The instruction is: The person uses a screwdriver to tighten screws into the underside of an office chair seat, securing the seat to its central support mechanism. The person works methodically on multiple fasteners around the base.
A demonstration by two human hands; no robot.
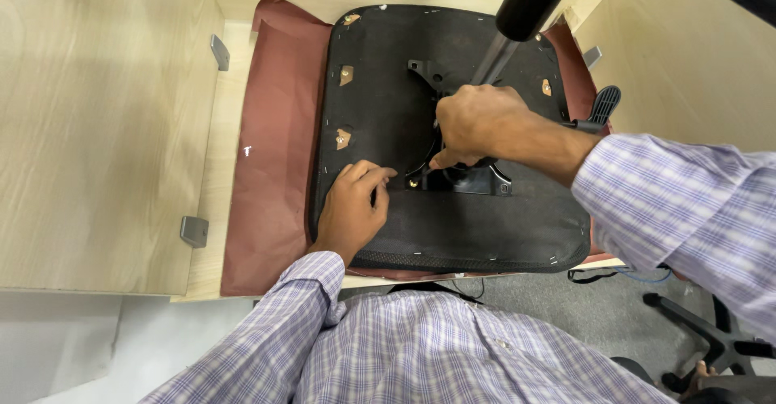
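Observation:
An upturned office chair seat (pixel 380 88), its black fabric underside up, lies on a maroon cloth (pixel 275 137). A black metal mechanism plate (pixel 477 179) is bolted at the seat's middle, with a gas-lift column (pixel 529 0) rising from it toward the camera. My right hand (pixel 477 125) is curled over the plate at the column's base, fingertips pressing on the metal. My left hand (pixel 356 206) rests on the seat fabric just left of the plate, fingers bent, tips near a small brass screw (pixel 413 183). What the right palm covers is hidden.
The cloth lies on a pale wooden work surface (pixel 97 129) with grey metal brackets (pixel 194 231). A black lever knob (pixel 606 101) sticks out at the seat's right. A black chair base (pixel 719 339) and a cable lie on the grey floor at lower right.

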